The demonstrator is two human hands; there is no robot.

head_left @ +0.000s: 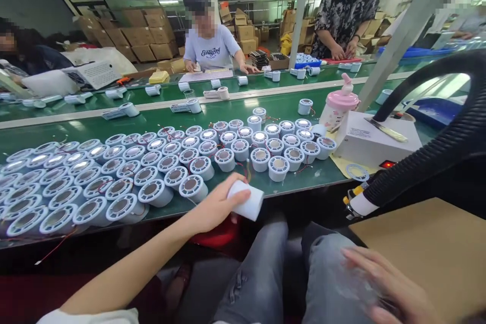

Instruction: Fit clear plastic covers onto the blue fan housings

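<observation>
My left hand [224,197] is closed around a pale blue-white cylindrical housing [250,201], tilted on its side just off the front edge of the bench. A thin wire rises behind it. Over my lap at the lower right, my right hand [391,283] is blurred, its fingers curved around a clear plastic piece [359,283] whose exact shape is smeared. Beyond my left hand, many similar housings [193,187] stand in rows on the green bench, with round metallic centres, slotted rims and thin red wires.
At right, a flexible black hose [421,162] hangs beside a white box [375,139] with a lit red switch. A pink-lidded cup [339,104] stands behind. Brown cardboard [429,253] lies lower right. Across the green conveyor [159,104], co-workers handle parts.
</observation>
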